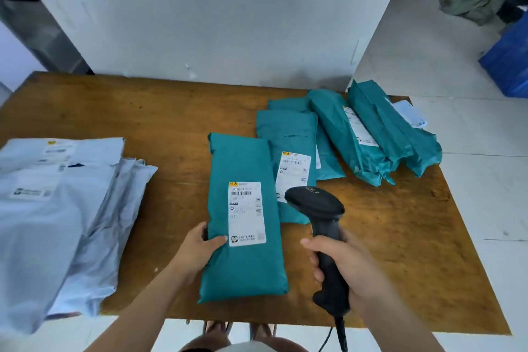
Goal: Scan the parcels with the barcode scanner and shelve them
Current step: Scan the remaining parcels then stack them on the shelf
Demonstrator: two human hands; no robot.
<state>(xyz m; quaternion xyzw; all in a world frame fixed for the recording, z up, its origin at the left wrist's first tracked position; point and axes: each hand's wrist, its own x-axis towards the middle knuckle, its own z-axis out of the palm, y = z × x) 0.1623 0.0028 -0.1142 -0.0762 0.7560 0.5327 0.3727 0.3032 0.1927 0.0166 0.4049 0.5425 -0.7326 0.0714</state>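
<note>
A long teal parcel (243, 260) with a white barcode label (246, 213) lies on the wooden table (137, 117) in front of me. My left hand (200, 248) grips its left edge, thumb on top near the label's lower corner. My right hand (345, 268) is closed around the handle of a black barcode scanner (320, 208), whose head hovers just right of the parcel and points away from me. Its cable hangs down below my hand.
Several more teal parcels (371, 134) lie overlapping at the table's back right, one with its label (294, 171) up beside the scanner head. A stack of pale grey mailers (57, 208) covers the left side. A white wall panel stands behind the table; a blue bin (508, 66) sits on the floor at right.
</note>
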